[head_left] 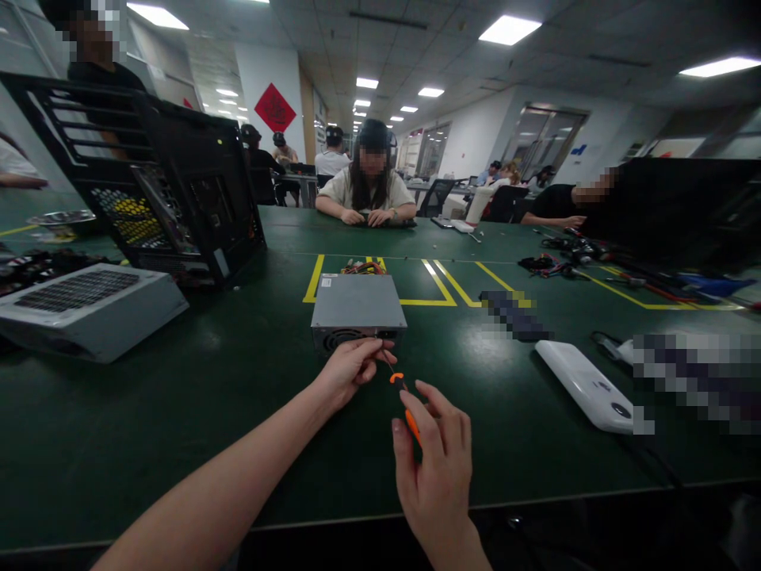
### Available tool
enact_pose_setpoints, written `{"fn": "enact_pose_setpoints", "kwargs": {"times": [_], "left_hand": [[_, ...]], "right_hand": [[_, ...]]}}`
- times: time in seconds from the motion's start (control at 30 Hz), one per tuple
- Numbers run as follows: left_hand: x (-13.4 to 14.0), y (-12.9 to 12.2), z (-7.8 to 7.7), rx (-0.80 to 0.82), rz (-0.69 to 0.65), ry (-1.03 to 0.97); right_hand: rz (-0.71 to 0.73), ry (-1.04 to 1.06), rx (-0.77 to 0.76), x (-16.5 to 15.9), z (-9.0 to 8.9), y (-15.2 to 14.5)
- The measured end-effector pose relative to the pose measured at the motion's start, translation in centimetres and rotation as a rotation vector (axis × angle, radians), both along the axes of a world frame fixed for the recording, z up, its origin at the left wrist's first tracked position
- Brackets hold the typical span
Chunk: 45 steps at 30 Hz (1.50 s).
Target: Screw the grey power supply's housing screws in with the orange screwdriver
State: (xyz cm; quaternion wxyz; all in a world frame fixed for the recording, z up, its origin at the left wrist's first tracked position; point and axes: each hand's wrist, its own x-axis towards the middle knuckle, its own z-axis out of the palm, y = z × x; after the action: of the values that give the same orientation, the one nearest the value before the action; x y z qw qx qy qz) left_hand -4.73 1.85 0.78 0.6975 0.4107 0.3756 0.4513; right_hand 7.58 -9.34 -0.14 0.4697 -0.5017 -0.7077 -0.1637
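A grey computer power supply (360, 303) lies on the green table in front of me, its fan side facing me. My left hand (352, 366) is at its front right edge, thumb and fingers pinched around the thin shaft near the tip of a screwdriver (412, 425). The orange and black handle of the screwdriver sits between the thumb and fingers of my right hand (437, 456). The shaft points up and left towards the power supply's front face. My fingers hide the tip and any screw there.
A second power supply (98, 305) and an open black computer case (178, 190) stand at left. A white power bank-like device (586, 385) lies at right. Coloured cables (364, 268) sit behind the grey unit. Yellow tape (428, 301) marks the table (250, 428). A person (369, 178) sits opposite.
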Motion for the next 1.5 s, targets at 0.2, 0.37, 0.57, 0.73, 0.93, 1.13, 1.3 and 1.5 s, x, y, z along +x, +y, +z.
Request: {"fn": "enact_pose_setpoints", "kwargs": {"times": [0.2,0.37,0.57,0.73,0.93,1.13,1.3,1.5], "left_hand": [[-0.1,0.3,-0.1,-0.049,-0.044,-0.037],[-0.1,0.1,-0.1,-0.054,-0.046,0.006],[-0.3,0.1,0.1,0.001,-0.065,0.062],[-0.5,0.2,0.3,-0.001,-0.101,0.07],[-0.3,0.1,0.3,-0.008,-0.126,0.114],[-0.4,-0.1,0.1,0.058,-0.044,0.176],[-0.7,0.0,0.5,-0.066,-0.079,0.041],[-0.8,-0.1,0.7,-0.142,-0.081,-0.059]], "right_hand": [[0.129,0.022,0.027,-0.2,-0.6,0.2],[0.133,-0.069,-0.012,-0.2,-0.6,0.3],[0.135,0.08,-0.155,-0.1,-0.2,-0.2],[0.14,0.216,-0.221,-0.4,-0.4,-0.6],[0.126,-0.045,-0.181,-0.8,-0.5,-0.5],[0.098,-0.002,-0.208,-0.9,-0.7,-0.5],[0.151,0.285,-0.505,-0.6,-1.4,-0.6],[0.345,0.302,-0.59,-0.6,-0.6,-0.7]]}}
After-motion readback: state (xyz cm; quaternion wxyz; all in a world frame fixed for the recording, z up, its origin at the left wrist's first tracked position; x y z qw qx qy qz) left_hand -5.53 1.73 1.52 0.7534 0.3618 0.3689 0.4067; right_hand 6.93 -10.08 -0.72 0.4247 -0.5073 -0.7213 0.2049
